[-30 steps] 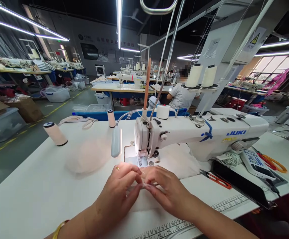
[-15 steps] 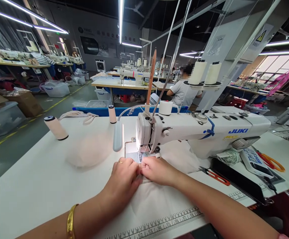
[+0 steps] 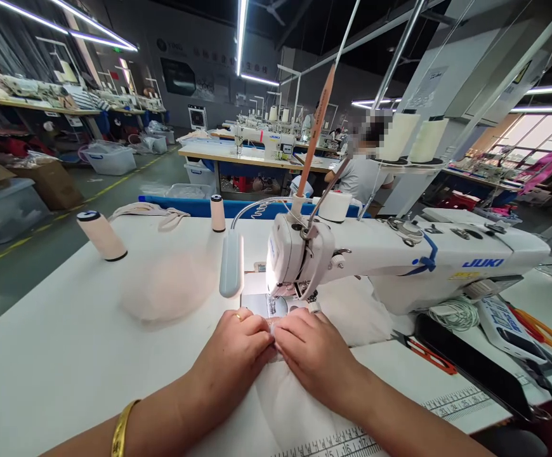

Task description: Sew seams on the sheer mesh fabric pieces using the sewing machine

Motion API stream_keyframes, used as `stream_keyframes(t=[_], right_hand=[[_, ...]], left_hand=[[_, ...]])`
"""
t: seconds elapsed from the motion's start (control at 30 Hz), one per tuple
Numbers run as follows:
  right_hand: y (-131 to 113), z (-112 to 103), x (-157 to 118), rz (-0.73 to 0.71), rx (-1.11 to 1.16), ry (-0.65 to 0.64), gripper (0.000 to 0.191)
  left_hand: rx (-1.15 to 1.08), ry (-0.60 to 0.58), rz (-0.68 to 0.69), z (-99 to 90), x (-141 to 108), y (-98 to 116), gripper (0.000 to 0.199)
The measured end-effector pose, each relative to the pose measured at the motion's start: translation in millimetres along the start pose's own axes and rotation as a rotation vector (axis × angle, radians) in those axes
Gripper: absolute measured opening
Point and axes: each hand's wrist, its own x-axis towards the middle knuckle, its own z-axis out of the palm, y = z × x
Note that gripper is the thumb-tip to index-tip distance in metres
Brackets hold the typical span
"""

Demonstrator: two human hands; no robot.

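Note:
Just in front of the sewing machine point(image 3: 352, 254) and its needle area, my left hand point(image 3: 233, 355) and my right hand point(image 3: 314, 355) meet. Both are closed, fingers pinching the edge of a thin pale fabric point(image 3: 280, 400) between them. The fabric hangs toward me over the table's printed ruler point(image 3: 347, 441). More sheer pale fabric point(image 3: 352, 311) lies under the machine arm on the right. A lit lamp point(image 3: 231, 266) on a bent neck shines beside the needle. The pinched edge itself is mostly hidden by my fingers.
A sheer pale piece point(image 3: 169, 289) lies to the left. Thread cones point(image 3: 102, 236) and a small spool point(image 3: 217, 213) stand behind it. At right are orange-handled snips point(image 3: 431, 355), a black phone point(image 3: 471, 365), a coiled cable point(image 3: 454, 314) and orange scissors point(image 3: 540, 327). A person point(image 3: 364, 174) sits ahead.
Both hands have drawn slightly toward me, away from the needle, still pinching the fabric. My right hand has turned, its back now showing more. The camera view has shifted a little.

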Motion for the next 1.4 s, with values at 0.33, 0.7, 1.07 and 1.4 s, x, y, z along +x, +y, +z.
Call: stream_keyframes(t=[0.33, 0.7, 1.07, 1.4], right_hand=[[18.5, 10.4, 6.4, 0.060, 0.131, -0.057, 0.024], [28.0, 17.1, 3.1, 0.119, 0.071, -0.036, 0.024], [30.1, 16.4, 1.9, 0.131, 0.076, -0.042, 0.026], [13.4, -11.6, -2.9, -0.032, 0.170, -0.163, 0.012]], left_hand=[[0.107, 0.032, -0.007, 12.8, -2.9, -2.0, 0.019], [0.170, -0.054, -0.036, -0.6, 9.2, 7.0, 0.011], [0.152, -0.021, -0.045, 5.6, 5.7, 1.2, 0.012], [-0.047, 0.015, 0.050, -6.4, 2.1, -1.5, 0.025]])
